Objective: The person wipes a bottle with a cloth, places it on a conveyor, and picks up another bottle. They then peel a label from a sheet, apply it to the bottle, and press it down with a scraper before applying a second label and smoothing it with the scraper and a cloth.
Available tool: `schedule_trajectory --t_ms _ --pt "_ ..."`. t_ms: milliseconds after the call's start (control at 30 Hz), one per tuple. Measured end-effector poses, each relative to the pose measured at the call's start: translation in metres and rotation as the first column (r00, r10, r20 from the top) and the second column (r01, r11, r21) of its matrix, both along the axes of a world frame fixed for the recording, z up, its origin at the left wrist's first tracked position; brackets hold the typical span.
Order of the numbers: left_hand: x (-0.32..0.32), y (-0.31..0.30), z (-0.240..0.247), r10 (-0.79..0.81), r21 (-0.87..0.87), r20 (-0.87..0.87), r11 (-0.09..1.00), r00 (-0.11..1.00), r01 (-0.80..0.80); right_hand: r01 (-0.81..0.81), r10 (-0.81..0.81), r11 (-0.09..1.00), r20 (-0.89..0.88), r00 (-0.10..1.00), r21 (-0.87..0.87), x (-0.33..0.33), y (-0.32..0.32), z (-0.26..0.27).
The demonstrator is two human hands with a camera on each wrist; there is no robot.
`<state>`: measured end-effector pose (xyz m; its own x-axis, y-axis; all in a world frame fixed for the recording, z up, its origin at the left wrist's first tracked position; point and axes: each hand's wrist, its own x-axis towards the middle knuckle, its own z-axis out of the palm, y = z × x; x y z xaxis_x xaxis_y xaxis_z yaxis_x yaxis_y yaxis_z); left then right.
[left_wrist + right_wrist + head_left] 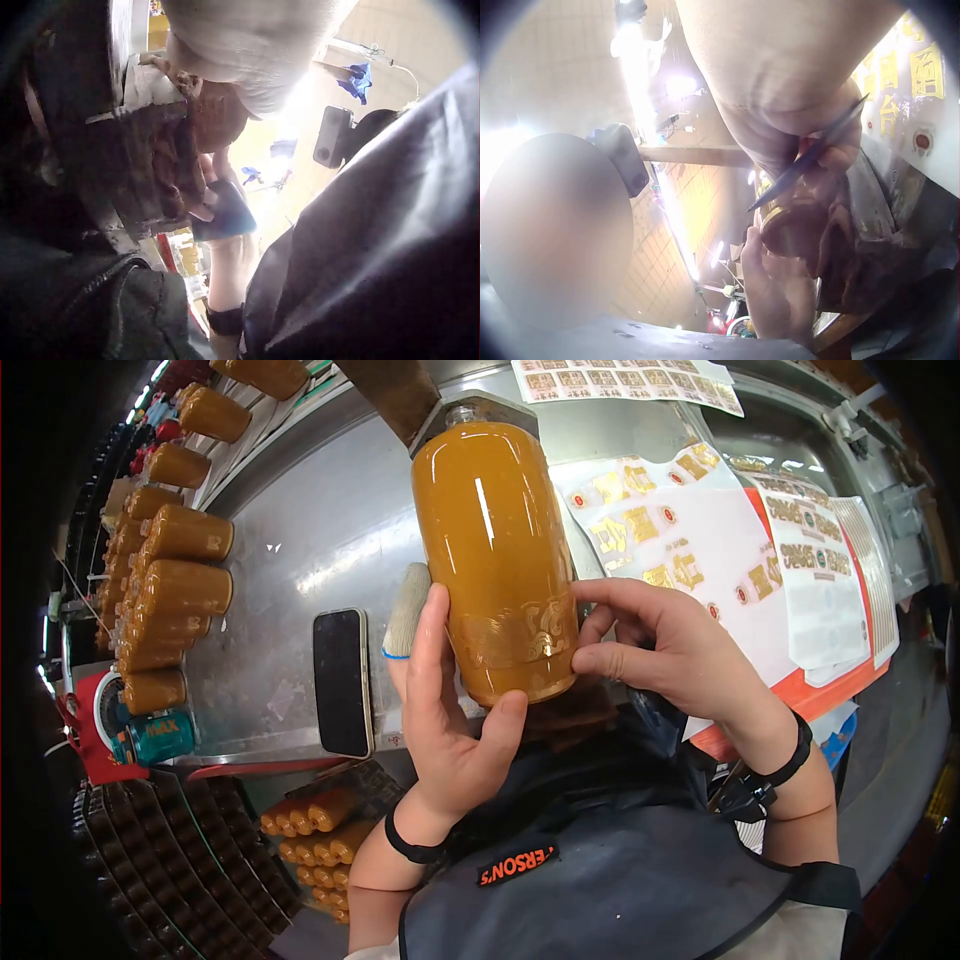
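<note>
A large amber bottle (495,550) with a raised gold design near its base lies tilted, its neck in a metal stand (520,415). My left hand (450,730) rests on its lower left side with straight fingers, the thumb against the base end. At the lower right side, my right hand (665,650) touches the bottle by the design with index finger and thumb. A thin dark flat piece (229,214) is held in the right hand, seen nearly edge-on in the right wrist view (810,161); its grip is partly hidden.
A phone (342,682) and a pale cloth glove (408,610) lie left of the bottle. Gold label sheets (650,525) cover the table's right side, over a red board (835,705). Several amber bottles (185,588) stand at the left edge, near a teal box (160,737).
</note>
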<state>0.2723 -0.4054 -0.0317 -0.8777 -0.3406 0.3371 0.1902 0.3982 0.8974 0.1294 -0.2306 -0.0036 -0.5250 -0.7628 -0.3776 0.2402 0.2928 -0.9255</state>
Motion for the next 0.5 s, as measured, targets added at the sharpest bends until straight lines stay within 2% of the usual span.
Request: schedule_trajectory --t_ms 33,167,500 --pt "-0.0013 0.0025 -0.0004 -0.026 0.168 -0.017 0.985 1.0 0.029 -0.005 0.005 1.0 -0.002 1.0 -0.011 0.0 0.0002 -0.0009" --pt "-0.002 0.0025 0.001 -0.073 0.199 -0.004 0.977 0.997 0.072 -0.025 0.024 0.999 -0.033 0.999 -0.023 -0.001 0.0002 -0.0014" --pt "-0.0043 0.0068 -0.0027 -0.017 0.223 -0.043 0.975 0.999 0.026 0.018 -0.022 0.996 -0.045 0.999 -0.09 0.0005 -0.0009 -0.0077"
